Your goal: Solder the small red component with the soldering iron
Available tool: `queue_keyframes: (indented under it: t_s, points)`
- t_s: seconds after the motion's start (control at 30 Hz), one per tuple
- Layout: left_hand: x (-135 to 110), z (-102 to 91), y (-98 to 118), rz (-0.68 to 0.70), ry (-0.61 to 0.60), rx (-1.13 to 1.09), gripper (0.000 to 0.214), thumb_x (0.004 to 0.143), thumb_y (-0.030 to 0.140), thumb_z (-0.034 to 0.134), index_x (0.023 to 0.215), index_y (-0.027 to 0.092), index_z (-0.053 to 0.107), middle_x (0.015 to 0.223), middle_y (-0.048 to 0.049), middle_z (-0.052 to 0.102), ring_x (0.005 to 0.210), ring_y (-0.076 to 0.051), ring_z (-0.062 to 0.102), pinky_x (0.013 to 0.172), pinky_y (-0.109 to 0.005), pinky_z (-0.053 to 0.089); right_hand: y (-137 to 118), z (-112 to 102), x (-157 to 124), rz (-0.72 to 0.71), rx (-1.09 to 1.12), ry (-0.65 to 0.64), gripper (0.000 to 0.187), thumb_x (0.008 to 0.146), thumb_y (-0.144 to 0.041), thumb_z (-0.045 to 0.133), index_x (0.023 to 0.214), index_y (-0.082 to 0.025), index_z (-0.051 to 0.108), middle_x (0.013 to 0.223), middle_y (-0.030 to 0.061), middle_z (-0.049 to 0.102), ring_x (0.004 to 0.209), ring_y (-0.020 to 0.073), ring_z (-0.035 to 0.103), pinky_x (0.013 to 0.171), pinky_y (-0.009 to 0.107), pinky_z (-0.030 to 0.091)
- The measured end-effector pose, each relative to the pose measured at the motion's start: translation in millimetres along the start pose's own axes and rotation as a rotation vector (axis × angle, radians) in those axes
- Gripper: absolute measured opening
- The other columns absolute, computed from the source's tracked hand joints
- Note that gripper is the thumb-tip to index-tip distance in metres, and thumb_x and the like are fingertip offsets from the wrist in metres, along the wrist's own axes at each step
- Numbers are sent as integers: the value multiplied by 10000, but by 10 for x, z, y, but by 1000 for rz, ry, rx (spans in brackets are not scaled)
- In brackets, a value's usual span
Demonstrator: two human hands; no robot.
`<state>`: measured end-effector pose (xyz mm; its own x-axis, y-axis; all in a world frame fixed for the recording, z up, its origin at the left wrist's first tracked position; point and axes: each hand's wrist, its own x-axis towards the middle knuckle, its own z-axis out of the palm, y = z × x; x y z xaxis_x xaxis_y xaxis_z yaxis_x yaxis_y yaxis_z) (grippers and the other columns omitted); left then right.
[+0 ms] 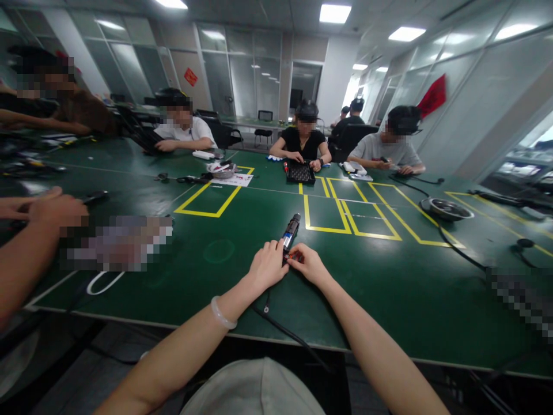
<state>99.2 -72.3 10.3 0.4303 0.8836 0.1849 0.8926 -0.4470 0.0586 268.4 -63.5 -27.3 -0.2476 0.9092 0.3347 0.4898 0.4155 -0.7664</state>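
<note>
A slim black corded device [291, 231] with a blue and silver middle lies on the green table in front of me, its narrow end pointing away. My left hand [268, 265] is wrapped over its near part, fingers closed. From the other side, my right hand [307, 264] pinches small reddish-orange parts, perhaps wires, at the device's right edge; the fingers hide most of them. A black cord [285, 331] runs from under my left wrist over the table's front edge. Beside it hangs a thin lead with a small ring terminal [266, 309].
Yellow tape rectangles [328, 230] mark the green table [242, 230]. A round metal-rimmed part [449, 210] with a black cord lies at right. Co-workers sit across, one with a black tray [301, 172]. At left are another person's hands [54, 210] and a blurred packet [121, 242].
</note>
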Motion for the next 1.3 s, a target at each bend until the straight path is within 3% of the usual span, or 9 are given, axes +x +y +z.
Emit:
queue_keyframes:
  t_s: [0.4, 0.67, 0.93, 1.13, 1.3]
  points:
    - [4, -4, -6, 3, -2, -6, 558, 852, 392, 528, 1336, 135, 421, 1159, -165, 558, 1048, -287, 531, 842, -387, 454, -60, -43, -27, -90, -39, -27, 78, 839, -223, 589, 887, -192, 643, 862, 28, 604, 690, 131, 539, 680, 256, 439]
    - [17, 11, -14, -13, 32, 8, 510, 904, 453, 465, 1309, 143, 460, 1097, -151, 576, 1000, -277, 551, 842, -387, 427, -85, -78, -44, -16, -56, -5, 153, 854, -212, 539, 911, -186, 679, 850, 28, 711, 681, 149, 603, 662, 261, 442]
    - [25, 2, -52, 2, 58, 38, 581, 896, 464, 487, 1383, 153, 423, 1106, -145, 587, 1048, -283, 532, 967, -413, 350, -70, -86, -57, -18, -36, 7, 155, 861, -240, 532, 944, -191, 652, 857, 26, 698, 709, 153, 611, 667, 259, 446]
    - [55, -18, -272, 14, 43, 63, 586, 893, 477, 492, 1403, 199, 414, 1181, -132, 582, 1116, -275, 509, 1066, -427, 250, -13, -113, -47, 19, -78, 20, 156, 860, -253, 536, 940, -195, 658, 806, 19, 679, 669, 148, 582, 648, 260, 434]
    - [100, -22, -641, -57, 11, 92, 595, 900, 497, 461, 1419, 214, 398, 1209, -138, 573, 1133, -289, 507, 1033, -412, 282, -18, -117, -46, 25, -75, 16, 153, 859, -251, 536, 919, -195, 665, 792, 17, 669, 662, 147, 573, 645, 257, 429]
